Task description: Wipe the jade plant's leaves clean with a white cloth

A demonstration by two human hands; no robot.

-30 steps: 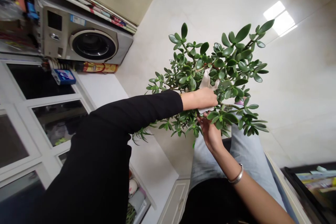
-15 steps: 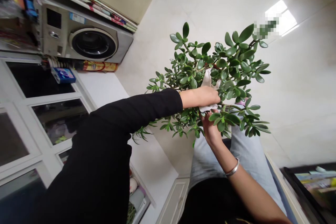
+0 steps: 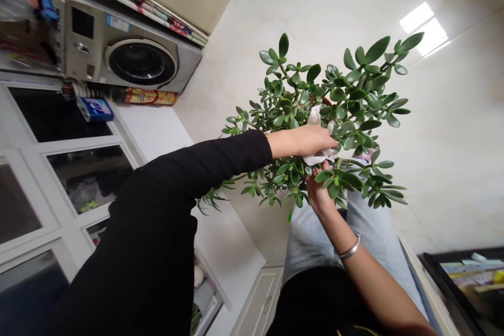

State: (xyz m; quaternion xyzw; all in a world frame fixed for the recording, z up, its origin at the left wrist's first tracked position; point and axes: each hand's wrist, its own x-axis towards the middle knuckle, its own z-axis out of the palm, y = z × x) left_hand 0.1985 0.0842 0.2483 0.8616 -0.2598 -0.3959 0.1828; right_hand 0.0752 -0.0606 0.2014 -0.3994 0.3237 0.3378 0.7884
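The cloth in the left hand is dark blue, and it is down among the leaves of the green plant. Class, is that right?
Not quite: the cloth in the left hand is white, not dark blue, as the head view shows. It is indeed down among the leaves of the green plant.

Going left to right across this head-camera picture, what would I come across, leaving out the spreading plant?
Blue packet → washing machine's round door → left hand → silver bracelet → black-edged container.
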